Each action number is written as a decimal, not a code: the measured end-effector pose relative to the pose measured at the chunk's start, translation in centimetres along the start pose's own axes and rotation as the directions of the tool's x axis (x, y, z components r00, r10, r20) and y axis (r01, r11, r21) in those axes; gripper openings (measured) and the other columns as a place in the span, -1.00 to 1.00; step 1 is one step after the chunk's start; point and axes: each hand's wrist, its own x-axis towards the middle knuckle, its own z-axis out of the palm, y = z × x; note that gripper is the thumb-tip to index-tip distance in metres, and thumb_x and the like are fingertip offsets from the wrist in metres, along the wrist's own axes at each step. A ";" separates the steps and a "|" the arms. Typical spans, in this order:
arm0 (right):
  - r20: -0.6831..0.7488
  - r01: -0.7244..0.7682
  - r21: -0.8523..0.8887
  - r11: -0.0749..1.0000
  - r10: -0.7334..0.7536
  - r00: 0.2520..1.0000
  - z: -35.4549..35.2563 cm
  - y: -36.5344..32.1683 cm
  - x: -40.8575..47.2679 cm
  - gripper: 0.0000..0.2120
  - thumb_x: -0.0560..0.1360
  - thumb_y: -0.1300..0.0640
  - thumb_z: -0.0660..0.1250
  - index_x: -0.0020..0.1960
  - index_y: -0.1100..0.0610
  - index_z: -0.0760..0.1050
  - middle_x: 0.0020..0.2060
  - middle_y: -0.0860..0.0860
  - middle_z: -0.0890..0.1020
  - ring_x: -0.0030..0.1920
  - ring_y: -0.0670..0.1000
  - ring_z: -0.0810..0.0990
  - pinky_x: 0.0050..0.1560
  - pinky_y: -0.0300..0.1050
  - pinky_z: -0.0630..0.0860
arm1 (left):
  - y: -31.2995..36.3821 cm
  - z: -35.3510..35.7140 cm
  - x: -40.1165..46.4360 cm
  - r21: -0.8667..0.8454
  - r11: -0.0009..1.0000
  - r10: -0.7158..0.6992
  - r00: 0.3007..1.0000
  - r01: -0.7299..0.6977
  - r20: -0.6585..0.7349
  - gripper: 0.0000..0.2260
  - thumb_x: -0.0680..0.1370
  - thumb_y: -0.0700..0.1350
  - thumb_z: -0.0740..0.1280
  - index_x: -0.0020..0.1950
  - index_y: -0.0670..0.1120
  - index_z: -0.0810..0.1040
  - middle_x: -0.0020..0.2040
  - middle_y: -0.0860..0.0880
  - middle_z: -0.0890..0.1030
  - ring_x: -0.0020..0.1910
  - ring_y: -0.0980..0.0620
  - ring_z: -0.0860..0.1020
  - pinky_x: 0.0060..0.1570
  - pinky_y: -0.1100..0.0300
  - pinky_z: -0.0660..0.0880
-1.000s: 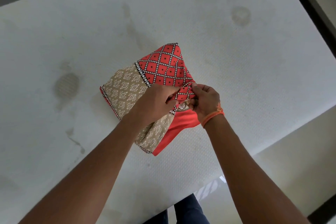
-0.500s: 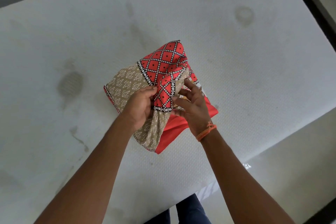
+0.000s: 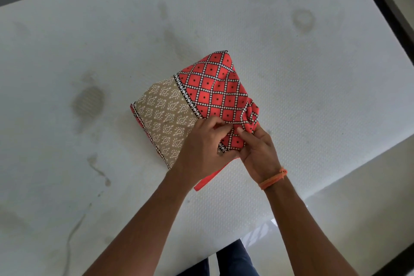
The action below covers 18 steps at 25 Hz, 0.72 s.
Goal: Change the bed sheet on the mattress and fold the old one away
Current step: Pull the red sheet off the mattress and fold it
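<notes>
Hands meet at the near edge of a folded bed sheet (image 3: 190,105), seen from the head camera looking down. The sheet lies as a thick bundle on the middle of a bare white mattress (image 3: 313,101), half beige print, half red diamond check, with a plain red strip poking out beneath it toward the person. The left hand (image 3: 201,150) rests on the bundle's near corner, its fingers curled and pinching the red checked edge. The right hand (image 3: 257,152), an orange thread bracelet (image 3: 273,179) on its wrist, grips the gathered red cloth just beside the left, fingers bent round the fold. Grey stains (image 3: 88,102) mark the mattress to the bundle's left. Dark trousers (image 3: 233,260) show at the bottom edge.
</notes>
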 end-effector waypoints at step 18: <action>-0.145 0.203 -0.379 0.903 -0.274 0.951 -3.1 -2.9 2.1 -0.74 0.56 0.27 0.31 0.23 0.08 0.50 -0.26 0.26 0.53 -0.24 0.15 0.53 -0.15 0.03 0.53 | 3.4 -1.5 6.7 -0.785 0.273 -0.714 0.664 0.556 0.222 -0.90 0.56 -0.13 0.39 -0.16 -0.07 0.62 -0.22 -0.02 0.65 -0.28 0.05 0.58 -0.38 0.22 0.51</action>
